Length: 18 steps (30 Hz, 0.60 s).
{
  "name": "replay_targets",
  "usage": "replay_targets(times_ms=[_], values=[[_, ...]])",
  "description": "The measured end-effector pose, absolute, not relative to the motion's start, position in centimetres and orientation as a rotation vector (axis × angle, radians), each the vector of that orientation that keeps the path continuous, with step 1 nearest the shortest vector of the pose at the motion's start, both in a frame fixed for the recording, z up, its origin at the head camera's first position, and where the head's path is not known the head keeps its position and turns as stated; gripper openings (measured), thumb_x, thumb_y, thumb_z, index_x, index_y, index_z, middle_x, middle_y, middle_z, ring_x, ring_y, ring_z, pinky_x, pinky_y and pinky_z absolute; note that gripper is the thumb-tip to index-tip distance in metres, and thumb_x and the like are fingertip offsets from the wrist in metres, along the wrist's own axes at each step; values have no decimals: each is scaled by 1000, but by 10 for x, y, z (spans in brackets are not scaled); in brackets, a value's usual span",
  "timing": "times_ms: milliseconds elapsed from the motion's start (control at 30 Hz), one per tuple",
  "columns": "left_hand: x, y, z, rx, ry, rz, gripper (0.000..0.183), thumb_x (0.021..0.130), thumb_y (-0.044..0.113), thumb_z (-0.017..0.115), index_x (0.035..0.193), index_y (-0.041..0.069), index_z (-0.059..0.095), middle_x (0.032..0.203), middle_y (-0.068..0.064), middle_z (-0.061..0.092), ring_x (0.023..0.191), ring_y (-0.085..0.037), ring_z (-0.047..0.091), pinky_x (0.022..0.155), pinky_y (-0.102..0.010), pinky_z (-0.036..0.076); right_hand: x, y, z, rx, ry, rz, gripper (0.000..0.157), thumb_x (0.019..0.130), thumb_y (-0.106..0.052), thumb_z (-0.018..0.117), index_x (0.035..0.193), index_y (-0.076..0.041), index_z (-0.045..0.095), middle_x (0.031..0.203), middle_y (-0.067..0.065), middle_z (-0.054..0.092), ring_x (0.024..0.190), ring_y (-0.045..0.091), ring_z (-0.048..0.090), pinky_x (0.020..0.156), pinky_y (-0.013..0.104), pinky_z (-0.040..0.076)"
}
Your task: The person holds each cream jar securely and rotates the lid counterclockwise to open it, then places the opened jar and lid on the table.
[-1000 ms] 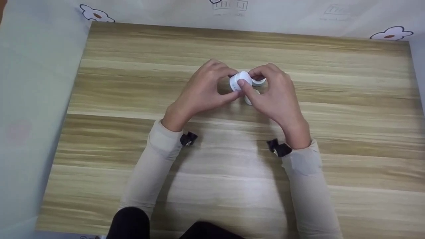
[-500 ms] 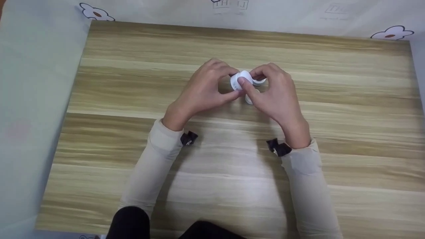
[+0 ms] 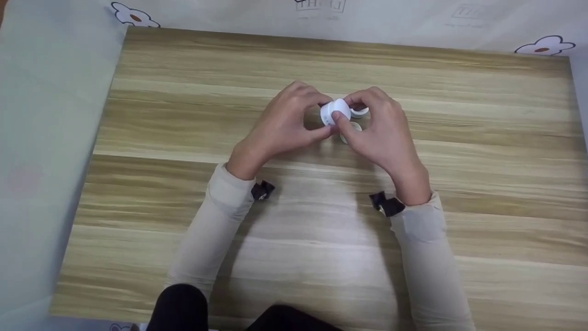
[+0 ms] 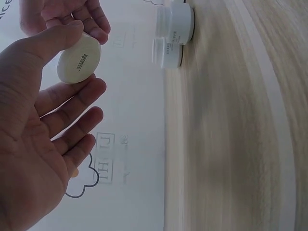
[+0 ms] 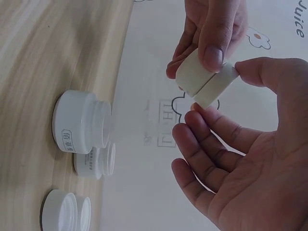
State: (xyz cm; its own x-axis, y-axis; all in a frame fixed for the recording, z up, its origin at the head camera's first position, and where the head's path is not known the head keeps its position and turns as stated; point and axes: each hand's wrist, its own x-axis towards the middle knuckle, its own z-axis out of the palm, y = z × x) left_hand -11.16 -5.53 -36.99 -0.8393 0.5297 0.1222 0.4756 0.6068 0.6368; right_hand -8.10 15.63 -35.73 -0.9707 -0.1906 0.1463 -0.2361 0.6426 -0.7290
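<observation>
My left hand (image 3: 285, 119) pinches a small white cosmetic cream jar (image 5: 195, 72) between thumb and fingers, above the table. On the jar's other end is a white lid (image 5: 216, 86), pinched by my right hand (image 3: 386, 131). The lid sits against the jar, with a thin seam line between them; whether it is threaded on I cannot tell. Dark print shows on the jar's round base (image 4: 79, 60) in the left wrist view. Below the hands, a larger white jar (image 5: 74, 120) and a second jar (image 5: 89, 163) stand without lids.
Two loose white lids (image 5: 58, 211) lie near the standing jars in the right wrist view. A wood-grain table (image 3: 294, 220) spreads under both arms. Behind its far edge hangs a pale sheet (image 3: 390, 20) with flower prints.
Both hands keep their grip on the jar and lid and stay almost in place. The jar and lid sit very slightly farther right in the head view.
</observation>
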Motion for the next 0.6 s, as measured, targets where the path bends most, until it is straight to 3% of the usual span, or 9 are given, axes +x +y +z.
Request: replay_targets(times_ms=[233, 600], values=[[-111, -55, -372, 852, 2750, 1051, 44, 92, 45, 81, 124, 15, 77, 120, -1, 77, 124, -21, 60, 112, -36, 46, -80, 157, -357, 359, -2797, 1272, 31, 94, -25, 76, 113, -1, 75, 112, 12, 73, 107, 30, 67, 98, 45, 51], [-110, -55, -370, 868, 2757, 1069, 43, 93, 46, 79, 124, 15, 77, 121, 0, 77, 123, -20, 60, 112, -35, 45, -81, 157, -356, 265, -2848, 1276, 40, 95, -39, 77, 110, -3, 75, 110, 11, 72, 106, 29, 67, 98, 46, 51]])
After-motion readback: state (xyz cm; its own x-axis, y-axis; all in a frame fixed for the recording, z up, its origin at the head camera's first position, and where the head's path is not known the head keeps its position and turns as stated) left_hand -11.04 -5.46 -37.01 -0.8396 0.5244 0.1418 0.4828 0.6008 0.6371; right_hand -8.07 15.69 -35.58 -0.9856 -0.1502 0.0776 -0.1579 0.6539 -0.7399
